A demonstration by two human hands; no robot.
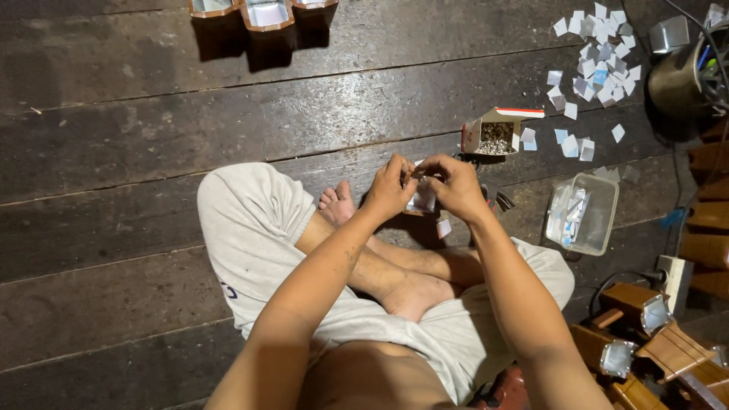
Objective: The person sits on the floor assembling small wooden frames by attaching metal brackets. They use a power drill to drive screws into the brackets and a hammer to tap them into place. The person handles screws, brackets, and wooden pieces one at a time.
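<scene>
1. Floor (114, 152): dark wooden planks run across the whole view; the person sits on them cross-legged in pale shorts (250, 228).
2. Trays (262, 11): at 12 o'clock, well apart from the hands, a few small wooden frames with pale insides stand at the top edge.
3. Left hand (389, 188): raised in front of the knees, fingers curled narrow, pinching a small thing against the other hand. What sits between the fingertips is too small to tell.
4. Card (422, 199): a small white piece shows just under and between the two hands, touching them; one more white scrap (443, 227) lies just beside the shin below.
5. Right hand (456, 186): fingers bent close, thumb meeting the left hand's fingertips; it holds the card from the right side.
6. Box (493, 134): at 1 o'clock of the hands, near them, an open carton of small metal bits, staples or tacks by the look.
7. Squares (600, 53): a loose scatter of white cut pieces at 2 o'clock, well apart.
8. Tub (583, 212): a clear plastic container at 3 o'clock, holding several white pieces.
9. Wooden pieces (653, 349): at 4 o'clock, brown frames with shiny insets.
10. Step in hand, as I judge it: fitting or fastening one white piece with both hands. A further move would call for a fine, steady pinch.
</scene>
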